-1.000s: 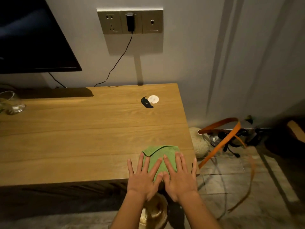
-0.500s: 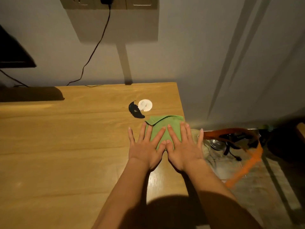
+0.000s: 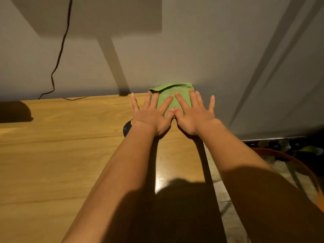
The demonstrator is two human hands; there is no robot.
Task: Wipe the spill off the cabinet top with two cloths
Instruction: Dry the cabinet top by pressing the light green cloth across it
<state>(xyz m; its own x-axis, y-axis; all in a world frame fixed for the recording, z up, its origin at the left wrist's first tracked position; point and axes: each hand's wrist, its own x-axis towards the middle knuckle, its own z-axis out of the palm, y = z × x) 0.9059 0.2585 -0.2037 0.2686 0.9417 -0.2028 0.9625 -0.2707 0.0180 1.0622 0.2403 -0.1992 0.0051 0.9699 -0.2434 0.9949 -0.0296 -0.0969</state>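
A folded green cloth [image 3: 172,92] lies at the back right corner of the wooden cabinet top [image 3: 61,155], its far edge against the wall. My left hand [image 3: 151,115] and my right hand [image 3: 192,116] press flat on it side by side, fingers straight and spread, thumbs touching. A dark spill [image 3: 126,128] shows just left of my left wrist, partly hidden by my forearm. The white disc seen earlier beside the spill is out of sight. Only one cloth is visible.
A black cable [image 3: 58,55] hangs down the grey wall and ends on the cabinet's back edge. The cabinet's right edge drops to a tiled floor with an orange strap [image 3: 287,156] and dark clutter. My shadow covers the near cabinet top.
Both hands have slid the green cloth away from me, from the front edge past the dark spill to the back edge at the wall. The camera has leaned forward.
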